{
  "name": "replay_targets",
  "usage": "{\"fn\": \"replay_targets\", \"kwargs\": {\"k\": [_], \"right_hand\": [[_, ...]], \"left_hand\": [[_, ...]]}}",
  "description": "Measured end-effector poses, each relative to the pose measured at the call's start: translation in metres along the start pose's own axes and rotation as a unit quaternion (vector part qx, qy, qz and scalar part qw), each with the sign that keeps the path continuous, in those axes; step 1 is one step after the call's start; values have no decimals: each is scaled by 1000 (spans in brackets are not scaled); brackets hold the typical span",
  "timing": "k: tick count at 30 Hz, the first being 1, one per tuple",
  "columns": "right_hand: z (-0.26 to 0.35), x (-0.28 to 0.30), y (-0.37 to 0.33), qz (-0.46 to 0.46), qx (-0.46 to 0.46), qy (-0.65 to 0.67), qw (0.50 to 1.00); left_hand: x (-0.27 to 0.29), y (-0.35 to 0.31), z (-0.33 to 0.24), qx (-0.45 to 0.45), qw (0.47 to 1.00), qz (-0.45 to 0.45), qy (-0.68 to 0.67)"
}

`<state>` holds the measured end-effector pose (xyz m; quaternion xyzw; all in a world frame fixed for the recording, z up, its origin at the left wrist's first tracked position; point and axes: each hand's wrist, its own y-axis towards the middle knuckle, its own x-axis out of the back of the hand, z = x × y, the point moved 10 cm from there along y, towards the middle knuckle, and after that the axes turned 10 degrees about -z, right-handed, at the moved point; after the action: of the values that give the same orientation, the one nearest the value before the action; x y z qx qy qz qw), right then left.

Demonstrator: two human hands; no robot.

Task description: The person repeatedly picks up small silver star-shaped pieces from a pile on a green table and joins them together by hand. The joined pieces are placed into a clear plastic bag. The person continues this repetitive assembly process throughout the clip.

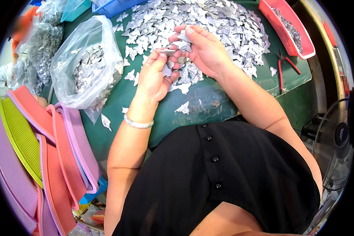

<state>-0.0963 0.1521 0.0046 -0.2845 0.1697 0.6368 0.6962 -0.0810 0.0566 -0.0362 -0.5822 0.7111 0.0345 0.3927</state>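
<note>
Over the near edge of a big heap of small silvery metal pieces [228, 23], both my hands are raised close together. My left hand [153, 76] is closed, pinching one flat metal piece [168, 52] between thumb and fingers, with others lying against its fingers. In my right hand [208, 51], thumb and fingers hold a silvery metal piece [185, 37], and more shiny pieces show just below it. The pieces look flat, with pointed, wing-like outlines. A clear plastic bag [61, 76], partly filled with similar pieces, stands left of my left hand.
On the green table [200, 110] lie a few stray pieces and red-handled pliers [281, 70]. A pink basket [308, 53] of metal parts sits back right. Coloured plastic baskets [23, 137] are stacked at left. A fan [330, 145] stands at right. An orange-sleeved person [25, 23] is back left.
</note>
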Motion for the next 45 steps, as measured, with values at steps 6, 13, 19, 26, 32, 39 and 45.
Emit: {"fn": "replay_targets", "kwargs": {"k": [6, 13, 19, 26, 32, 39, 45], "right_hand": [[6, -19, -7, 26, -1, 3, 1000], [2, -43, -12, 75, -2, 27, 997], [3, -38, -6, 54, -17, 51, 997], [16, -30, -4, 55, -20, 53, 997], [25, -26, -4, 74, -21, 77, 994], [20, -31, -9, 98, -49, 96, 989], [16, -34, -11, 81, -55, 81, 992]], "left_hand": [[-3, -2, -2, 43, 994, 20, -103], [-6, -7, -7, 29, 989, 5, -142], [-4, -14, -11, 25, 988, -9, -155], [-12, -10, -9, 60, 974, 97, -198], [-5, -7, -5, 23, 994, 45, -98], [-4, -9, -5, 18, 997, 31, -74], [-11, -15, -3, 58, 989, 50, -127]]}}
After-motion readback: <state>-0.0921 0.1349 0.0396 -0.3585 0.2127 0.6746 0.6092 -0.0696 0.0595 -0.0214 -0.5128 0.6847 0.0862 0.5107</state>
